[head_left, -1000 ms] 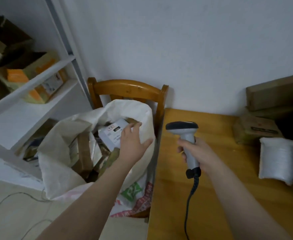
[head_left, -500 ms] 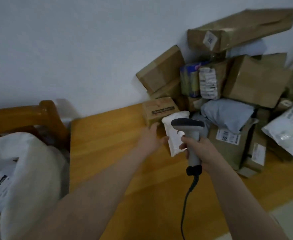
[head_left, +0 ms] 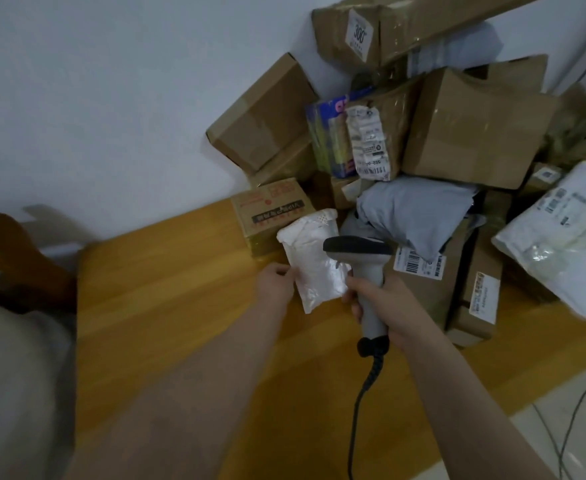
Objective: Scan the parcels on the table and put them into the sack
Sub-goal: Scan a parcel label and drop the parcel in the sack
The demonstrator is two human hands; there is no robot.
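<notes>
Step in hand: picking a parcel for scanning. Left hand pinches the left edge of a white pouch, which lies at the front of the pile, near the table's far edge. Right hand is wrapped round the scanner grip, its head just over the pouch.

Next, as I judge: lift the pouch, find its label, aim.

No label shows on the pouch's upper face, and the scanner hides its right side. Sack blurred, cut off at left, mouth unseen.
</notes>
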